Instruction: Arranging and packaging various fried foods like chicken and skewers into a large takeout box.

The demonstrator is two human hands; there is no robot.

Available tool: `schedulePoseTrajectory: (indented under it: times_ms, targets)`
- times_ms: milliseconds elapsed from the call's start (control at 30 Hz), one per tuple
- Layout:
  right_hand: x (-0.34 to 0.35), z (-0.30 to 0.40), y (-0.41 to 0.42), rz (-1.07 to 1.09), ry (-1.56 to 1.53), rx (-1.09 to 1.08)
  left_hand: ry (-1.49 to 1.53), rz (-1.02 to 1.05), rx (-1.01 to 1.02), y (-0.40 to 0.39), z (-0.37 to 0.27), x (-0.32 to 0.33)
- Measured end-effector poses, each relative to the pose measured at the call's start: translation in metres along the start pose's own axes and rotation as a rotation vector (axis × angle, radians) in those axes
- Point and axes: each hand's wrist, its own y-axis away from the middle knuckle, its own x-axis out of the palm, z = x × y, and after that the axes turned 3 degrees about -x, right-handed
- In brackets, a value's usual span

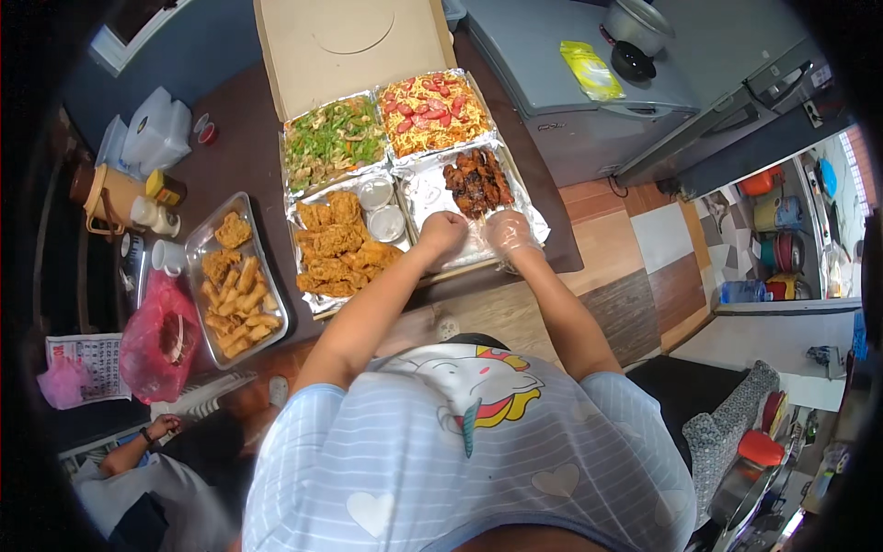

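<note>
Dark glazed meat skewers (477, 185) lie together in the foil-lined front right compartment of a large cardboard food box (359, 41). At their near ends, pale sticks show between my two hands. My left hand (443, 236) is bare, its fingers curled, just left of the sticks; whether it grips anything is hidden. My right hand (512, 233), in a clear plastic glove, rests at the lower right end of the skewers, its fingertips hidden. Fried chicken (338, 245) and two lidded sauce cups (386, 223) fill the front left compartment. Behind are vegetable noodles (336, 141) and sausage-topped spaghetti (434, 114).
A metal tray (281, 324) of fried chicken and rolls stands at left, near a pink plastic bag (162, 338), a white mug (167, 257) and plastic containers (157, 131). A chest freezer (531, 69) borders the table's right side. Another person (159, 476) sits at lower left.
</note>
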Motion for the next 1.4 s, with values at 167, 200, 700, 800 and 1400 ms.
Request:
schedulePoseTrajectory:
  times_ms: [167, 200, 700, 800, 1400]
  targets:
    - [-0.019, -0.002, -0.006, 0.185, 0.098, -0.044, -0.488, 0.136, 0.281, 0.053, -0.03, 0.005]
    - [-0.018, -0.001, -0.008, 0.207, 0.118, -0.032, -0.489, 0.099, 0.349, 0.061, -0.032, 0.007]
    - [-0.005, 0.009, -0.01, 0.158, 0.174, 0.043, -0.484, -0.001, 0.501, 0.062, -0.012, 0.013]
    - [-0.001, 0.004, -0.016, 0.184, 0.166, 0.058, -0.314, 0.058, 0.263, 0.05, -0.007, 0.012]
    - [-0.03, 0.058, -0.013, -0.413, 0.342, -0.542, -0.238, -0.12, 0.22, 0.074, -0.038, -0.019]
